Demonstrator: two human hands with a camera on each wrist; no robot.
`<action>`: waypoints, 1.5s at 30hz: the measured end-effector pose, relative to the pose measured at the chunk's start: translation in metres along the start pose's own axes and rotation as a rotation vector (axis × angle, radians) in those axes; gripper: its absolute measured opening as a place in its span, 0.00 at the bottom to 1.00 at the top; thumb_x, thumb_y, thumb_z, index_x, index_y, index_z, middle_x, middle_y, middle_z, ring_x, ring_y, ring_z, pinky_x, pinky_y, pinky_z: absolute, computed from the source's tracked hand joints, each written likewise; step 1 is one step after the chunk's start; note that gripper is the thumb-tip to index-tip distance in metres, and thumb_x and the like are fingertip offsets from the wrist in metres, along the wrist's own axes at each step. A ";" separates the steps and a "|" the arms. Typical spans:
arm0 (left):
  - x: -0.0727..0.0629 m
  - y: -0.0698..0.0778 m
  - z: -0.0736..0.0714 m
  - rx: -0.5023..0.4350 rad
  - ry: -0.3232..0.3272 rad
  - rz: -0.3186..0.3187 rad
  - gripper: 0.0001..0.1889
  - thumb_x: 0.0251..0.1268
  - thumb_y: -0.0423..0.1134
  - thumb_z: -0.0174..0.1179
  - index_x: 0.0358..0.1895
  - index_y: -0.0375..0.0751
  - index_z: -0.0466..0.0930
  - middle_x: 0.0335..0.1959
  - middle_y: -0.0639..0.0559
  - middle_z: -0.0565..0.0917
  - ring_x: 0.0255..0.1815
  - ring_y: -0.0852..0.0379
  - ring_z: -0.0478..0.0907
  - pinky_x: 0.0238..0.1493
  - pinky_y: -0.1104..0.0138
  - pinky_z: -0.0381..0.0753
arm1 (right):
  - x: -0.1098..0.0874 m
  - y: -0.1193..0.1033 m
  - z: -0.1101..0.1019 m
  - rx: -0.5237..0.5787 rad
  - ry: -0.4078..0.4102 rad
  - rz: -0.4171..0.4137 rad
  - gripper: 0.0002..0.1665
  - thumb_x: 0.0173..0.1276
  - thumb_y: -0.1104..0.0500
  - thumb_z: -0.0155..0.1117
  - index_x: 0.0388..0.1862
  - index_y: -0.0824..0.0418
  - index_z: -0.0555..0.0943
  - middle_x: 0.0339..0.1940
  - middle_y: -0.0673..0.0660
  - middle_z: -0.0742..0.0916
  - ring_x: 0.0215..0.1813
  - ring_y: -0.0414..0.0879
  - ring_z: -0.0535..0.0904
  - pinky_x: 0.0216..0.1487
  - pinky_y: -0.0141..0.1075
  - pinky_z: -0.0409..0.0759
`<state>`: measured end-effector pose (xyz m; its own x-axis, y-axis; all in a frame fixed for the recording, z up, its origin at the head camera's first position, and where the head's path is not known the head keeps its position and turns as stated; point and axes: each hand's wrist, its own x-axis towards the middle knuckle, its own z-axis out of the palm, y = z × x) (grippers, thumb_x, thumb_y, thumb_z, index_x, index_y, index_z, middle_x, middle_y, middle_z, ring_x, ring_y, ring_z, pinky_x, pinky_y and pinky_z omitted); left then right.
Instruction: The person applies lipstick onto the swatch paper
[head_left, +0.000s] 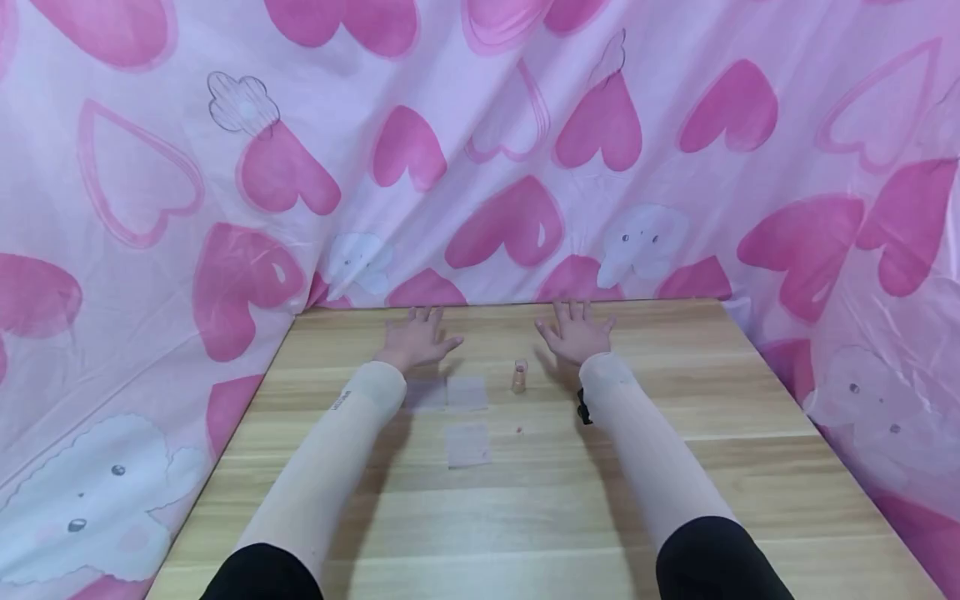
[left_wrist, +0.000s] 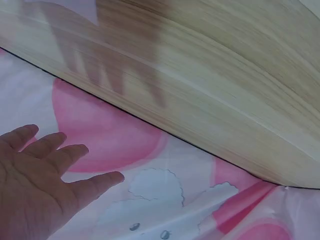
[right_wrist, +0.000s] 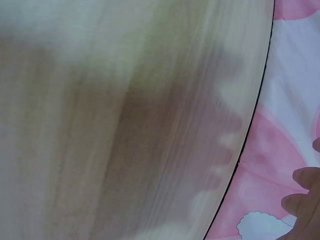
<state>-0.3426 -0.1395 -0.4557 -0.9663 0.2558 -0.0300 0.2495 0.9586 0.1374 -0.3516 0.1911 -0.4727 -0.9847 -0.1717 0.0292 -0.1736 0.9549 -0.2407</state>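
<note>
My left hand (head_left: 417,340) is stretched toward the table's far edge with its fingers spread. My right hand (head_left: 581,335) lies to the right in the same pose, fingers apart. Neither holds anything. Between them stands a small clear, pinkish-brown bottle-like thing (head_left: 519,377). Two thin translucent squares, one on the left (head_left: 425,395) and one beside it (head_left: 467,392), lie side by side near my left wrist. A third square (head_left: 467,445) lies closer to me. To its right is a tiny reddish speck (head_left: 519,430). In the left wrist view, the spread left hand (left_wrist: 40,185) shows against the curtain.
The wood-grain table (head_left: 495,533) reaches back to a pink heart-patterned curtain (head_left: 420,75), which hangs behind it and along both sides. A black band (head_left: 583,408) is at my right wrist. Hand shadows fall on the wood.
</note>
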 end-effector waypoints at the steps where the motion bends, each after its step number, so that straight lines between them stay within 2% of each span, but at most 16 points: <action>1: 0.000 0.002 -0.001 -0.001 0.000 0.006 0.48 0.68 0.74 0.41 0.82 0.46 0.48 0.82 0.44 0.49 0.79 0.35 0.49 0.66 0.24 0.45 | 0.000 0.000 0.000 0.002 0.002 -0.003 0.51 0.73 0.24 0.30 0.84 0.51 0.41 0.83 0.64 0.44 0.81 0.66 0.35 0.63 0.80 0.30; 5: -0.003 0.006 -0.003 -0.008 0.001 0.025 0.47 0.68 0.75 0.40 0.81 0.47 0.52 0.81 0.43 0.52 0.79 0.35 0.51 0.68 0.27 0.48 | -0.003 0.001 0.000 0.020 0.011 -0.013 0.51 0.73 0.24 0.31 0.84 0.49 0.40 0.84 0.62 0.44 0.81 0.65 0.36 0.63 0.81 0.31; 10: -0.007 0.009 0.000 -0.030 0.009 0.069 0.44 0.70 0.72 0.42 0.80 0.47 0.57 0.80 0.41 0.57 0.79 0.36 0.54 0.69 0.30 0.53 | -0.006 0.005 0.005 0.040 0.038 -0.047 0.50 0.74 0.25 0.31 0.84 0.51 0.44 0.83 0.63 0.52 0.81 0.67 0.45 0.66 0.79 0.35; 15: -0.012 0.019 0.002 -0.064 0.084 0.150 0.40 0.72 0.68 0.47 0.77 0.44 0.63 0.76 0.41 0.65 0.75 0.40 0.63 0.68 0.38 0.65 | -0.015 0.010 0.010 0.199 0.039 -0.126 0.49 0.76 0.29 0.37 0.83 0.57 0.50 0.81 0.64 0.59 0.80 0.65 0.51 0.73 0.69 0.47; 18: -0.014 0.027 0.004 -0.076 0.128 0.206 0.39 0.71 0.67 0.49 0.75 0.44 0.67 0.73 0.43 0.70 0.71 0.42 0.69 0.64 0.44 0.73 | -0.022 0.010 0.009 0.307 0.037 -0.201 0.43 0.80 0.35 0.41 0.80 0.63 0.56 0.77 0.67 0.65 0.77 0.65 0.58 0.74 0.63 0.55; 21: -0.016 0.034 0.005 -0.096 0.141 0.241 0.38 0.70 0.67 0.50 0.73 0.45 0.69 0.71 0.44 0.73 0.68 0.41 0.72 0.61 0.45 0.76 | -0.029 0.006 0.008 0.386 0.028 -0.291 0.34 0.82 0.47 0.45 0.76 0.68 0.62 0.70 0.68 0.74 0.71 0.64 0.68 0.71 0.59 0.65; 23: -0.017 0.039 0.006 -0.108 0.138 0.247 0.37 0.70 0.67 0.50 0.73 0.46 0.69 0.70 0.44 0.74 0.68 0.41 0.72 0.61 0.44 0.76 | -0.034 0.003 0.007 0.435 0.016 -0.349 0.29 0.80 0.56 0.48 0.73 0.70 0.65 0.65 0.67 0.78 0.66 0.62 0.73 0.68 0.56 0.71; 26: -0.020 0.044 0.007 -0.132 0.119 0.240 0.37 0.70 0.67 0.50 0.74 0.48 0.69 0.71 0.44 0.73 0.69 0.41 0.71 0.61 0.41 0.74 | -0.039 -0.002 0.007 0.499 -0.041 -0.395 0.27 0.75 0.62 0.52 0.70 0.69 0.69 0.62 0.64 0.80 0.63 0.59 0.76 0.63 0.53 0.76; 29: -0.023 0.049 0.010 -0.138 0.095 0.235 0.38 0.70 0.69 0.49 0.74 0.49 0.69 0.72 0.44 0.72 0.70 0.41 0.69 0.62 0.40 0.72 | -0.043 -0.007 0.011 0.539 -0.126 -0.400 0.26 0.73 0.59 0.59 0.68 0.66 0.72 0.62 0.61 0.81 0.62 0.58 0.77 0.61 0.52 0.77; 33: -0.025 0.058 0.016 -0.119 0.065 0.238 0.39 0.69 0.72 0.46 0.75 0.51 0.68 0.72 0.48 0.72 0.70 0.44 0.70 0.61 0.43 0.74 | -0.044 -0.013 0.022 0.525 -0.203 -0.422 0.28 0.70 0.53 0.67 0.64 0.65 0.75 0.58 0.58 0.83 0.57 0.53 0.80 0.60 0.48 0.79; 36: -0.027 0.066 0.021 -0.106 0.060 0.255 0.39 0.69 0.72 0.46 0.74 0.52 0.68 0.71 0.48 0.73 0.68 0.45 0.72 0.59 0.44 0.76 | -0.043 -0.016 0.030 0.503 -0.219 -0.422 0.28 0.67 0.50 0.71 0.60 0.62 0.77 0.52 0.54 0.83 0.53 0.49 0.79 0.58 0.44 0.79; 40: -0.030 0.078 0.028 -0.110 0.064 0.294 0.38 0.69 0.70 0.48 0.73 0.49 0.70 0.69 0.47 0.75 0.67 0.45 0.73 0.58 0.45 0.76 | -0.042 -0.021 0.037 0.470 -0.240 -0.379 0.21 0.65 0.49 0.73 0.52 0.55 0.81 0.45 0.51 0.83 0.48 0.46 0.77 0.54 0.42 0.78; 45: -0.031 0.092 0.037 -0.127 0.073 0.323 0.38 0.70 0.69 0.50 0.72 0.47 0.70 0.69 0.48 0.76 0.67 0.46 0.74 0.61 0.44 0.74 | -0.040 -0.022 0.044 0.418 -0.234 -0.346 0.12 0.66 0.47 0.72 0.43 0.49 0.82 0.41 0.50 0.81 0.45 0.44 0.77 0.54 0.43 0.78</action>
<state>-0.2871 -0.0548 -0.4786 -0.8421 0.5289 0.1054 0.5372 0.8054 0.2506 -0.3078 0.1667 -0.5118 -0.8343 -0.5506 -0.0295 -0.4175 0.6658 -0.6184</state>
